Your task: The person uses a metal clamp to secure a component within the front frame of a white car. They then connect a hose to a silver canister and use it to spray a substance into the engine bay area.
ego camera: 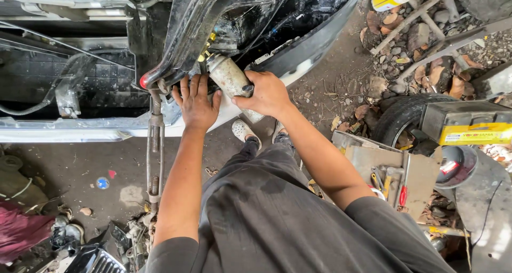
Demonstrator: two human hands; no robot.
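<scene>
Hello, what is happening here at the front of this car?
A person stands at the open front of a car, looking down. The right hand grips a dirty, pale metal cylinder, perhaps a filter or canister, mounted under a black bracket. The left hand rests flat on the black frame beside it, fingers spread, holding nothing. To the right, an open metal toolbox with hand tools sits by a tyre and a car battery.

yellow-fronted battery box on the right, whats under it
The battery box rests on a black tyre, whose near sidewall shows. The tyre's far side and whatever lies beneath the box there are covered.
</scene>
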